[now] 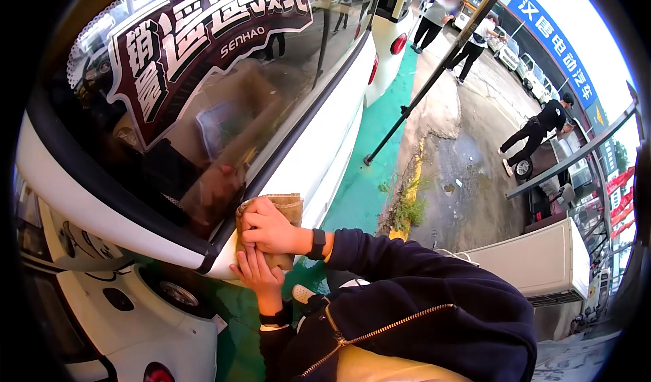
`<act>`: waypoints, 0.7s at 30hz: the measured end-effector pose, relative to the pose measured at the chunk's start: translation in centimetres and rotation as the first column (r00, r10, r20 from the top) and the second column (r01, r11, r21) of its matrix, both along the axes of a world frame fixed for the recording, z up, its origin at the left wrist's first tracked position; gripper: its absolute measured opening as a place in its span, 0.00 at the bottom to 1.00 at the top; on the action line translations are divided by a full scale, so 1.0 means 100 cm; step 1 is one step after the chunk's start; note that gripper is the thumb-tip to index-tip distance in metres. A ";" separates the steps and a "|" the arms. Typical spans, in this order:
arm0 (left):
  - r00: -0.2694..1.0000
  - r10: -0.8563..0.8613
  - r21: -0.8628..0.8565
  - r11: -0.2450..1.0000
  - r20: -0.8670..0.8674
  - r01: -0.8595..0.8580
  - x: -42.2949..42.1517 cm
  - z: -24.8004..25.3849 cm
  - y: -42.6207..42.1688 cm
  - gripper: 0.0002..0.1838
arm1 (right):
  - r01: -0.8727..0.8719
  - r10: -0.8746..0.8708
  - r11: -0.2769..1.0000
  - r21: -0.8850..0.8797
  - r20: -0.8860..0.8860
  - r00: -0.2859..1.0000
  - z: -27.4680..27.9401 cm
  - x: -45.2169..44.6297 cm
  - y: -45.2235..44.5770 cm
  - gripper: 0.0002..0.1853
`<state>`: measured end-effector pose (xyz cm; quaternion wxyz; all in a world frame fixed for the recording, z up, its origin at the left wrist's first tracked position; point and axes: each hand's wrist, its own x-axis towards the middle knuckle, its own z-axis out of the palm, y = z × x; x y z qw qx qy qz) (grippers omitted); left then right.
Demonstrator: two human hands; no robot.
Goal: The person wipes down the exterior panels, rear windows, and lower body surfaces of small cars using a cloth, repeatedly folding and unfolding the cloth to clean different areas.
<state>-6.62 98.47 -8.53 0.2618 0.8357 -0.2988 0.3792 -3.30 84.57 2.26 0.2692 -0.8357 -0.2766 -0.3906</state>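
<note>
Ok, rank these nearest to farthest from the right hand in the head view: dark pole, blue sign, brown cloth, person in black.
1. Brown cloth: directly under the right hand, touching it.
2. Dark pole: its foot on the green floor beside the white van.
3. Person in black: across the wet pavement, on the picture's right.
4. Blue sign: upper right, in the background.

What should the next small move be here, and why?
I'd probably slide the brown cloth along the white panel beside the window: the right hand and left hand are both on it near the panel's corner, and the white surface runs on beyond it.
</note>
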 end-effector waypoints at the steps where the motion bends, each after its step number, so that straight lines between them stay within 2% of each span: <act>1: 1.000 -0.004 -0.006 1.000 0.013 0.004 0.000 -0.001 0.000 0.28 | -0.008 0.008 1.000 0.009 0.002 1.000 -0.002 0.000 0.000 0.07; 4: 1.000 -0.012 -0.019 1.000 0.020 0.012 0.000 -0.002 -0.002 0.28 | -0.029 0.029 0.999 0.029 -0.004 1.000 -0.005 0.003 -0.001 0.10; 7: 1.000 0.003 -0.009 1.000 0.009 -0.003 -0.005 -0.006 -0.003 0.28 | -0.021 0.022 1.000 0.022 -0.038 0.999 -0.008 -0.004 -0.003 0.06; 9: 1.000 0.001 -0.038 0.999 -0.011 -0.001 -0.005 -0.009 -0.002 0.29 | 0.002 -0.001 0.999 0.045 -0.006 1.000 -0.017 -0.005 -0.002 0.10; 12: 1.000 -0.002 -0.093 0.996 0.025 0.004 -0.008 -0.020 -0.009 0.29 | 0.026 -0.028 0.999 0.038 0.053 0.998 -0.024 -0.013 -0.004 0.09; 16: 0.999 -0.040 -0.017 0.999 0.026 0.041 -0.008 -0.026 0.001 0.30 | 0.034 -0.037 0.998 0.049 0.076 0.996 -0.029 -0.018 -0.006 0.09; 21: 0.997 -0.049 -0.019 0.999 0.052 0.050 -0.005 -0.028 0.000 0.28 | 0.056 -0.063 0.996 0.064 0.108 0.992 -0.032 -0.019 -0.005 0.09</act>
